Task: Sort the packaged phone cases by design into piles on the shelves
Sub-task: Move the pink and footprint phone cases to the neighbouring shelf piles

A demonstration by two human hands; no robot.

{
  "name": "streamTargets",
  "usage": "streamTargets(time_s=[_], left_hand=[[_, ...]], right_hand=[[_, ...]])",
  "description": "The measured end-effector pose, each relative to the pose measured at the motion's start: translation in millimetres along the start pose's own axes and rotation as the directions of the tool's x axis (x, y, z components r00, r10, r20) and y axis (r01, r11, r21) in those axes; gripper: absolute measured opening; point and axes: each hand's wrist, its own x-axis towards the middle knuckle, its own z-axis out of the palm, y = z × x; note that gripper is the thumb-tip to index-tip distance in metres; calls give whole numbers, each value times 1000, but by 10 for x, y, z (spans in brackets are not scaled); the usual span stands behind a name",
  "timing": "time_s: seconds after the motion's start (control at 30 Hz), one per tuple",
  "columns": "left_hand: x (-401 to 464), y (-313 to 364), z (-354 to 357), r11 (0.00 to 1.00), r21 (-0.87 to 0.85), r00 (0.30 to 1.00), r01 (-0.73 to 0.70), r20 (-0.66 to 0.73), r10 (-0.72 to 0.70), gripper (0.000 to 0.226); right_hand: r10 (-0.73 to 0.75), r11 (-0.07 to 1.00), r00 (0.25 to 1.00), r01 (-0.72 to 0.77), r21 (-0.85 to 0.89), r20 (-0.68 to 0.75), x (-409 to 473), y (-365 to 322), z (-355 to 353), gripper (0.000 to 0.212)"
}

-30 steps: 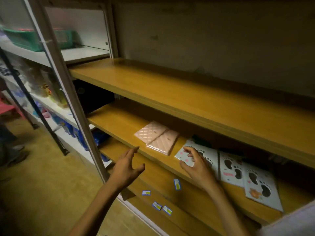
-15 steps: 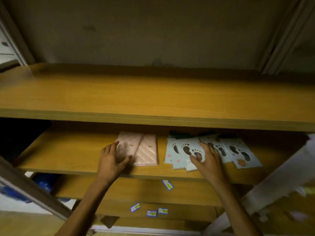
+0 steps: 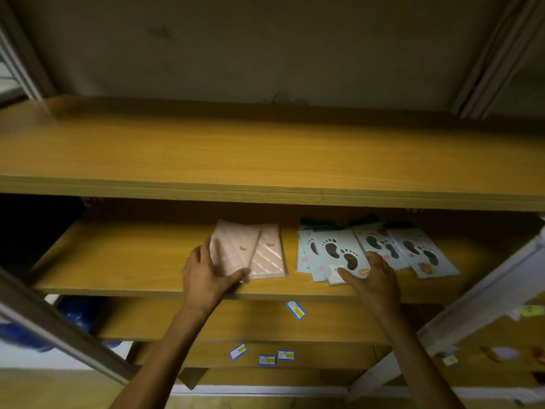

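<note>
Phone cases [image 3: 339,255] — hands [image 3: 206,278] on 'em

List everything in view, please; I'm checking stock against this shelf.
pink quilted cases: two, pale pink, overlapping, middle shelf left of centre.
footprint cases: several, exact count unclear, light blue with dark footprints, fanned on middle shelf right.
top shelf: one, yellow-brown wood.
middle shelf: one, same wood.
stickers: four, blue-edged, on lower shelf fronts.
left hand: grips the left pink case.
right hand: fingers on the front footprint case.
</note>
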Motion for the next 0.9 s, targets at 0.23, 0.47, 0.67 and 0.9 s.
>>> streamTargets(time_s=[0.23, 0.47, 0.67, 0.9], left_hand=[[-14, -4, -68, 985, -175, 999, -2, -46, -6, 107], [105, -149, -133, 916, -386, 994, 109, 25, -107, 81], [73, -198, -107, 688, -685, 968, 240, 219, -120, 44], [-160, 159, -3, 540, -805, 945, 245, 322, 52, 68]], right_hand=[[74, 964, 996, -84, 251, 47, 1, -100, -43, 90], [60, 854, 996, -84, 514, 64, -52, -86, -46, 57], [64, 756, 998, -66, 651, 27, -164, -61, -121, 43], [45, 763, 998, -2, 647, -50, -432, 79, -440, 49]])
